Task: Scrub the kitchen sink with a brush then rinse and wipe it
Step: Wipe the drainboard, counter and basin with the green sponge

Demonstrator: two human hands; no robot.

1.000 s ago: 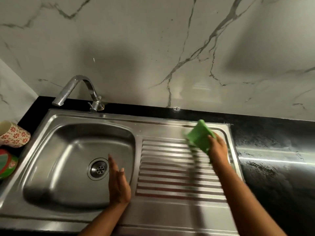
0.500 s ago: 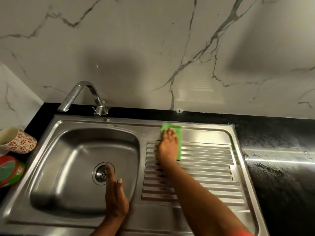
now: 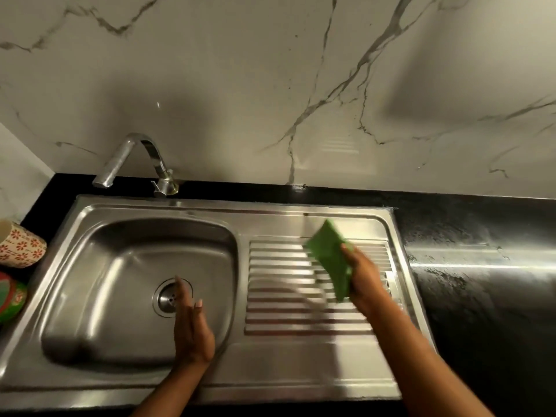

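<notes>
- Filling the upper half of the frame with veined marble wall, playing no part in the job.
- Spreading across the lower half as the steel sink, basin at lower left and ribbed drainboard at centre right, showing no suds or running water that can be made out.
- Bordering the sink at the right edge as black counter, gleaming as if wet.
- Hovering the left hand over the basin at lower centre, fingers straight and together, holding nothing, just right of the drain.
- Gripping a green cloth in the right hand, right of centre, with the cloth tilted over the drainboard's ribs and blur hiding whether its lower corner is touching them.
- Arching at upper left as the tap, apparently not running.
- Judging this as the wiping step, working on the drainboard, with scrubbing and rinsing seemingly done.
- Calling next for pressing the cloth flat onto the ribs, drawing it along their length, then moving on to the basin walls and rim.
</notes>
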